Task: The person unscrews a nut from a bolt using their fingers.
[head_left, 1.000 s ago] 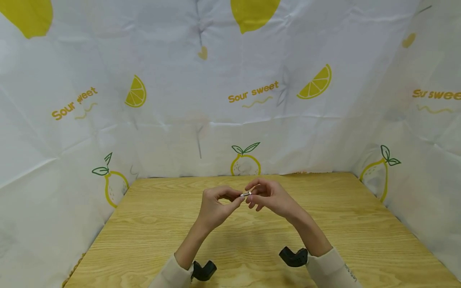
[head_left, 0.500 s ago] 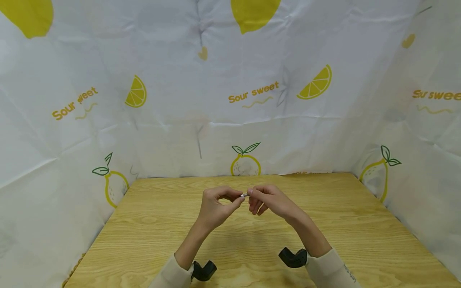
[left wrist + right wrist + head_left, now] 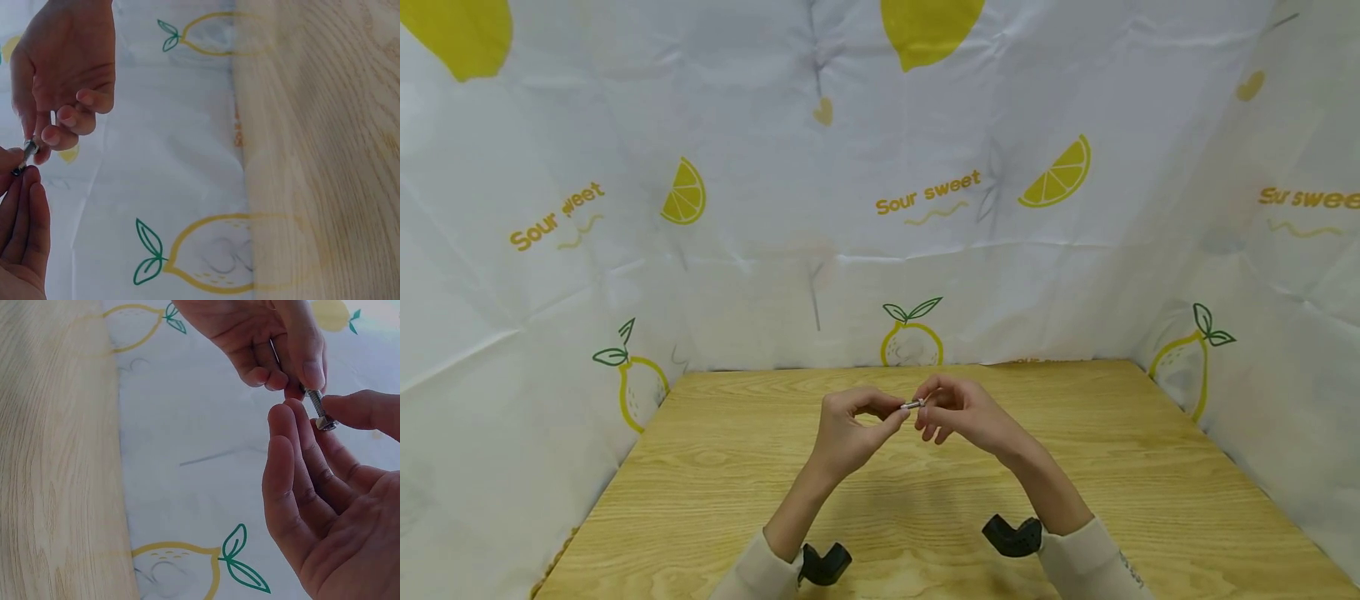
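Observation:
A small silver bolt (image 3: 912, 404) with a threaded shank is held in the air above the table. My left hand (image 3: 850, 429) pinches its left end between thumb and fingertips, covering part of it. In the right wrist view a wider shiny end (image 3: 325, 423) shows at the bolt's other end; whether this is a head or a nut I cannot tell. There, the thumb and index finger of my right hand (image 3: 962, 412) lie about that end, the thumb (image 3: 350, 407) against the bolt. The other right fingers are loosely bent below.
Under both hands spreads a wood-grain table (image 3: 737, 483). White cloth walls (image 3: 775, 208) printed with lemons stand at its back and sides. A black wrist mount (image 3: 826, 564) juts from the left sleeve, and another black mount (image 3: 1013, 536) from the right.
Half a second ago my right fingers covered the bolt's right end; now they have shifted and that end shows again, as a second ago. My left hand has kept still.

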A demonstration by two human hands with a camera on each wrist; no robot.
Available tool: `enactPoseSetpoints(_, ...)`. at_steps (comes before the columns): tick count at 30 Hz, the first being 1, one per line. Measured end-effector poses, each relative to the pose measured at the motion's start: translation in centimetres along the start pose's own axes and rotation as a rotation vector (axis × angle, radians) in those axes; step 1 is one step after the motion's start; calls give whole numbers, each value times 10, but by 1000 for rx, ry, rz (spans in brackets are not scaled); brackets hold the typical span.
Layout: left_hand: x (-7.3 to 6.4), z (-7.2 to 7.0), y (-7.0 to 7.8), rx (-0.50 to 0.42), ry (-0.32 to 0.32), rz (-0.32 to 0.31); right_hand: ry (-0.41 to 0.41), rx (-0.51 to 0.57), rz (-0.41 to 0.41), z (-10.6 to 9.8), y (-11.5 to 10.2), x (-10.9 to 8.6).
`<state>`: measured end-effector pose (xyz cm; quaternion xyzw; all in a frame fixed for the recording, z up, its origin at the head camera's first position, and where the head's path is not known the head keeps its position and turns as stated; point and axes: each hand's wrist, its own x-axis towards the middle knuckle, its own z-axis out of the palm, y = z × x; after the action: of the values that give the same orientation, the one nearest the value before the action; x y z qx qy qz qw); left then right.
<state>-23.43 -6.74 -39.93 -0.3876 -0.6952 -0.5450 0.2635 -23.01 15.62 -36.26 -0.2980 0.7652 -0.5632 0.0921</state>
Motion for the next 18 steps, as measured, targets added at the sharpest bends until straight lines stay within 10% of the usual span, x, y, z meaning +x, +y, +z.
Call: enactPoseSetpoints(18, 0, 1, -2, 9, -11, 35, -7, -13, 72, 1, 2, 2)
